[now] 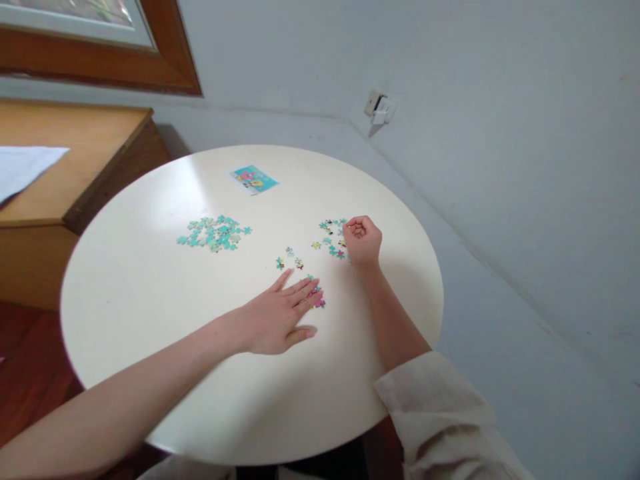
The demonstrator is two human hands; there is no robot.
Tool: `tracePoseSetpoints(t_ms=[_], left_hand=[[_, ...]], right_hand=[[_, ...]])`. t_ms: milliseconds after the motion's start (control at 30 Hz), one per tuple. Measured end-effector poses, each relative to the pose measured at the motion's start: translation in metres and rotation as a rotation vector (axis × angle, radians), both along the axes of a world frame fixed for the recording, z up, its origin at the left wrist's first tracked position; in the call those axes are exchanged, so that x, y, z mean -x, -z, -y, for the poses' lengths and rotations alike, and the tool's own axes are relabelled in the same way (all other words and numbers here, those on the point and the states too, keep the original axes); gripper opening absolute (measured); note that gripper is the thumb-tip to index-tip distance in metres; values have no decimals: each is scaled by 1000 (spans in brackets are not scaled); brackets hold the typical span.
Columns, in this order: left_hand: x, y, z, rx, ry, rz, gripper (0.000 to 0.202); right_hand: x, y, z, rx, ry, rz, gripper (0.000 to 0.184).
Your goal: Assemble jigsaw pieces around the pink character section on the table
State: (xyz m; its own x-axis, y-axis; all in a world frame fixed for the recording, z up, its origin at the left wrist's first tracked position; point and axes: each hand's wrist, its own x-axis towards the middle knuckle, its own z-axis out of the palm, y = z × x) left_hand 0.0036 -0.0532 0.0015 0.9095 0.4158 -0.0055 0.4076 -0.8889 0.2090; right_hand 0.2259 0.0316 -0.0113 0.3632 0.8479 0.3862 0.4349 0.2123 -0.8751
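Observation:
My left hand [277, 320] lies flat on the table, fingers stretched over a small cluster of pink and teal jigsaw pieces [319, 303], which it partly hides. Just beyond its fingertips are a few loose jigsaw pieces [299, 264]. My right hand [365, 243] is curled closed at the edge of a scattered group of jigsaw pieces [333, 251] on the right. Whatever its fingers may pinch is hidden or too small to name. Further left spreads a larger pile of mostly teal and pale jigsaw pieces [216, 233].
A round white table [150, 320] carries everything. Near its far edge lies a colourful picture card [254, 179]. A wooden cabinet [100, 160] with a white sheet [25, 167] stands at the left. Plugged into the wall behind is a white adapter [383, 112].

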Motion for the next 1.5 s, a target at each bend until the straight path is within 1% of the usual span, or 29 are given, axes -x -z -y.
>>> tracePoseSetpoints(t_ms=[100, 233, 400, 533, 700, 800, 900, 1067, 1167, 1233, 1367, 1500], left_hand=[[-1, -3, 1, -18, -1, -6, 62], [1, -5, 2, -49, 10, 22, 61], [23, -7, 4, -40, 30, 71, 56], [41, -4, 8, -45, 17, 88, 59], [45, 2, 10, -68, 27, 109, 63], [48, 2, 12, -74, 28, 127, 63], [57, 1, 15, -75, 16, 122, 61], [73, 3, 22, -87, -19, 95, 59], [74, 5, 23, -93, -29, 75, 60], [73, 7, 22, -93, -33, 66, 61], [70, 7, 20, -94, -32, 54, 62], [68, 5, 21, -94, -37, 30, 59]], right_hand=[[3, -1, 3, -37, 39, 21, 5], [2, -1, 4, -36, 70, 49, 3], [-2, 2, 3, -47, 115, 98, 0], [-3, 3, 4, -54, 130, 159, 2], [-6, 10, 3, -87, 142, 287, 7], [-7, 14, 2, -64, 118, 384, 12], [-4, 16, 6, -43, 90, 510, 17], [4, 16, 28, -36, 56, 713, 25], [7, 17, 42, -17, 87, 764, 26], [7, 17, 48, 19, 135, 781, 28], [6, 17, 50, 110, 237, 798, 34], [4, 18, 49, 161, 234, 813, 38]])
